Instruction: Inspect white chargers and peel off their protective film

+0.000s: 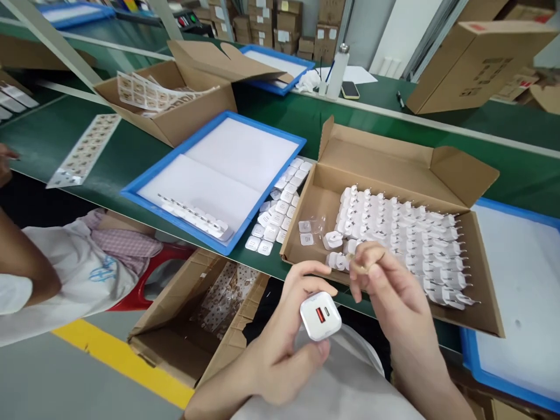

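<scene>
My left hand (286, 344) is closed around a white USB wall charger (321, 325), whose face with a red port and a smaller slot is turned up toward me. Between thumb and fingertips, my right hand (396, 297) pinches a small translucent, yellowish piece (361, 268) that I cannot identify. Just beyond both hands lies an open cardboard box (490, 286). Rows of white chargers (394, 227) with their pins showing fill much of it. A few loose chargers (333, 240) sit at its left side, beside clear plastic with white squares (306, 238).
Many white square-faced pieces (280, 213) lie between the box and a blue-framed white tray (262, 143). Another blue-framed tray (516, 291) is at right. An open carton (196, 111) holds sticker sheets (149, 93). A co-worker's arm (26, 256) is at left, above a floor carton (175, 344).
</scene>
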Available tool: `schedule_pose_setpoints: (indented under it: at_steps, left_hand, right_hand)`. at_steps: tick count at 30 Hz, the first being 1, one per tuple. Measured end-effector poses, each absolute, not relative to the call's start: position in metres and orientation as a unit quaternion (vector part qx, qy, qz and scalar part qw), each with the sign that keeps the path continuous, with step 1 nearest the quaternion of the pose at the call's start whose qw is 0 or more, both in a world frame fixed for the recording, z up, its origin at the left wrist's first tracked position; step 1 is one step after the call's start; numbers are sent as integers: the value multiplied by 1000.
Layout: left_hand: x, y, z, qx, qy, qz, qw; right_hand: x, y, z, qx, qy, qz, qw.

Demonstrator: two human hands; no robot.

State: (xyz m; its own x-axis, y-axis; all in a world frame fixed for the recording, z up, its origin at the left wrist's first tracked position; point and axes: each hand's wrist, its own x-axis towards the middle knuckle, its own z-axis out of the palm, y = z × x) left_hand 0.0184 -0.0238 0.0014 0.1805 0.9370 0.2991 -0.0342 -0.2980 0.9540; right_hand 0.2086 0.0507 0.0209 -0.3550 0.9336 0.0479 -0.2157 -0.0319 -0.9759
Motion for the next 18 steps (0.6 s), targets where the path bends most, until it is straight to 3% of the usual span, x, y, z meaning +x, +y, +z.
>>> schedule_pose_setpoints:
  at_steps: [7,11,14,18]
  left_hand:
    - [12,-31,3,631,362,493,478]
    - [-16,-49,-15,502,494,522,481]
    - [-66,-63,-51,346,650,554,389]
    - [-125,-80,-110,172,802,487,298]
  right_hand:
    - [199,49,10,-298,-649,613,336]
    - [193,46,0,-296,-681,581,332]
    - [205,49,-5,-313,-695,528,374]
    - [226,61,-9,-336,-712,482,385]
